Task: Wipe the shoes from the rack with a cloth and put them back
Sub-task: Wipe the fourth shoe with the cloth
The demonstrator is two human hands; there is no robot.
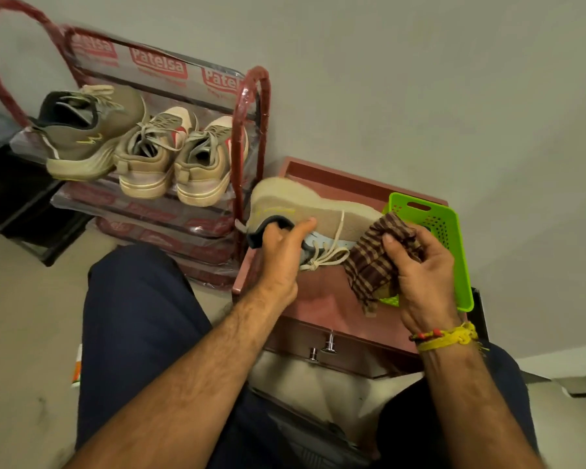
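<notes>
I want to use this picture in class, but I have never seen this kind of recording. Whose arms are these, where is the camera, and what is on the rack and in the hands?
There is no machine here. A person wears a wide-angle camera on the head, looking forward and down, so the two arms reaching in from the bottom are their own.

The left hand grips a tan shoe by its heel opening, turned so the sole faces up and away. The right hand holds a bunched checked cloth against the toe end of that shoe.

Under the hands is a reddish cabinet with a green plastic basket on it. To the left stands a red shoe rack, still in printed plastic wrapping, with three more shoes on its top shelf.
</notes>
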